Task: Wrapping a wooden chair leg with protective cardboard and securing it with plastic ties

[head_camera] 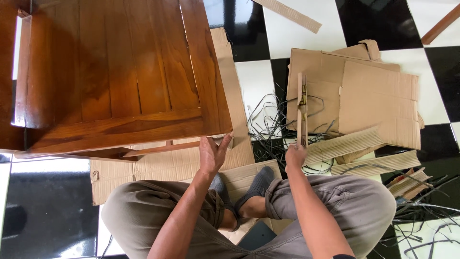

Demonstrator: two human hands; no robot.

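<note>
A seated person's left hand [212, 153], fingers spread, presses the corner of a wooden furniture piece [120, 76] cut off at upper left; the right hand [295, 156], grip closed, holds an upright wooden stick [300, 108] at centre over cardboard sheets [373, 96], its lower end hidden.

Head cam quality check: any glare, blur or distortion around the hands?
Head view: glare on the glossy black-and-white floor tiles at lower left and a sheen on the wooden furniture panel; left hand at the panel's corner and right hand gripping the thin wooden stick both read sharp; the tile lines look slightly bowed toward the edges; shadows are soft under the cardboard sheets.
</note>
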